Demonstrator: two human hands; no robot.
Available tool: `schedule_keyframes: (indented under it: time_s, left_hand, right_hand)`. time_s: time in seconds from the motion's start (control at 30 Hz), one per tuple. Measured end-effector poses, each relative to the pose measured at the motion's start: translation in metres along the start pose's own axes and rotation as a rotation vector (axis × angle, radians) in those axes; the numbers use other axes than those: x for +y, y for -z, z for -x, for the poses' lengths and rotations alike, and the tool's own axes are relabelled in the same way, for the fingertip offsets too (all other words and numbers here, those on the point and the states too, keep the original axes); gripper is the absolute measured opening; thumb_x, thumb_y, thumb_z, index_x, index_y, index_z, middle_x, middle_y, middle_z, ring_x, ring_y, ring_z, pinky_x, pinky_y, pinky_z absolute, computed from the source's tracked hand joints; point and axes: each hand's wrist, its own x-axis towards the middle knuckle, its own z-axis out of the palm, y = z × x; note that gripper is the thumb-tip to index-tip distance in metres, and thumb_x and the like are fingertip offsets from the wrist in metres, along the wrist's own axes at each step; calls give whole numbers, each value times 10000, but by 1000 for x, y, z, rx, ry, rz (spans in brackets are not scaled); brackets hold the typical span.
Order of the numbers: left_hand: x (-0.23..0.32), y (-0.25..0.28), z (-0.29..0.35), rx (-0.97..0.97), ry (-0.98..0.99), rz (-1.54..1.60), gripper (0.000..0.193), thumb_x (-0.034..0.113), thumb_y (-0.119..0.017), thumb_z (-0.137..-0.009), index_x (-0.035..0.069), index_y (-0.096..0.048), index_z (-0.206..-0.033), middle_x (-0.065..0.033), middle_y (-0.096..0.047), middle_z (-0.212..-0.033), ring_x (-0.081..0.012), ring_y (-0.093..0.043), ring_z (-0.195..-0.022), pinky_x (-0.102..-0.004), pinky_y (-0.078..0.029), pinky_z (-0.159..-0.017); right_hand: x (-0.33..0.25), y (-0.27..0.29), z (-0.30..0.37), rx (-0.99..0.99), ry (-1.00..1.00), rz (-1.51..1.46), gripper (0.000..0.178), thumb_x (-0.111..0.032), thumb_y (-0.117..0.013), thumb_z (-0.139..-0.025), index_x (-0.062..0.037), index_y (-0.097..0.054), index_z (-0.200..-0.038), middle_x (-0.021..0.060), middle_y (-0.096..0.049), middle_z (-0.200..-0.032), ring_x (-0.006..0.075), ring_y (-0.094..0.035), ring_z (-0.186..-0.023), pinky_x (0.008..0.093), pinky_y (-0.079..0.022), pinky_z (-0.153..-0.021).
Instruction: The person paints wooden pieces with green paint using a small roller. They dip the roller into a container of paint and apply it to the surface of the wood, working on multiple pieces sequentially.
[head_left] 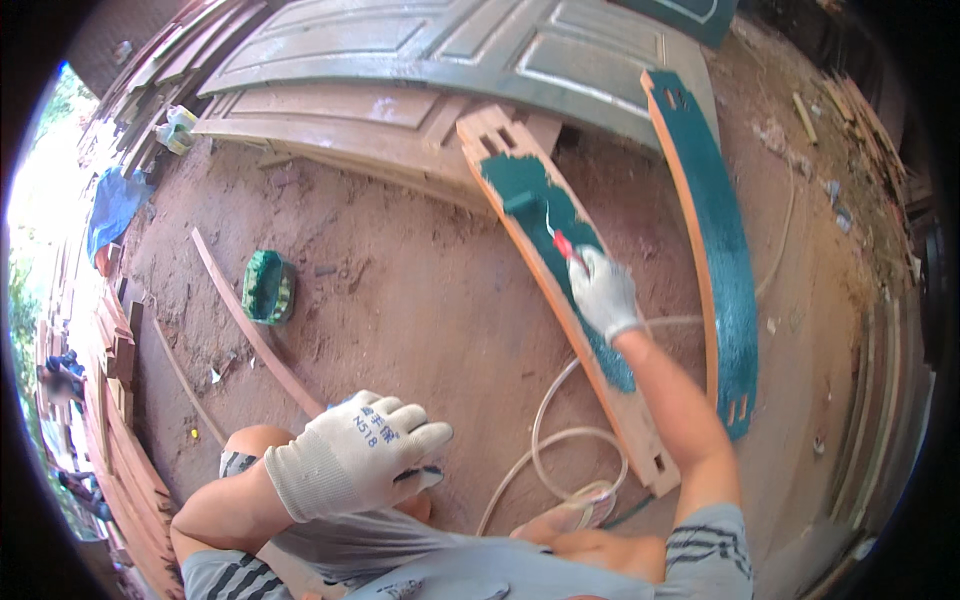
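Observation:
My right hand [604, 292], in a white glove, is closed around the red handle of a small paint roller [561, 244]. The roller head lies on a wooden board [522, 258] with mortise slots at both ends. Dark green paint [515, 178] covers much of that board's face, while its ends and near edge are bare wood. My left hand [360, 450], also gloved, is held above my lap with its fingers curled in; nothing shows in it. To the right lies a second board [715, 240], its face painted glossy green and its side edge bare.
A green-smeared paint container [268, 288] stands on the dirt floor at left, beside a thin wooden strip [252, 325]. Panelled doors [350, 105] lie at the far side. A clear hose [535, 440] loops near my legs. Stacked timber [130, 440] lines the left, with people beyond.

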Motion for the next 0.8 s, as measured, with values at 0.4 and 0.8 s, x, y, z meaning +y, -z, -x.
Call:
schedule_keyframes:
  time_s: [0.4, 0.8]
  left_hand:
    - [13, 6, -12, 38, -17, 19, 511, 279, -838, -866, 85, -717, -1323, -112, -729, -1089, -327, -728, -1054, -432, -553, -951]
    - [25, -8, -18, 77, 70, -42, 548, 182, -868, -812, 42, -718, -1319, -151, -717, -1147, -374, -686, -1101, -454, -541, -961]
  right_hand:
    - [77, 38, 168, 40, -89, 117, 336, -279, -684, -1026, -66, -780, -1268, 221, -794, -1103, 420, -766, -1010, 516, -597, -874]
    - [122, 86, 389, 1, -362, 225, 317, -236, -692, -1023, -58, -777, -1272, 187, -798, -1121, 380, -765, -1028, 488, -593, -901]
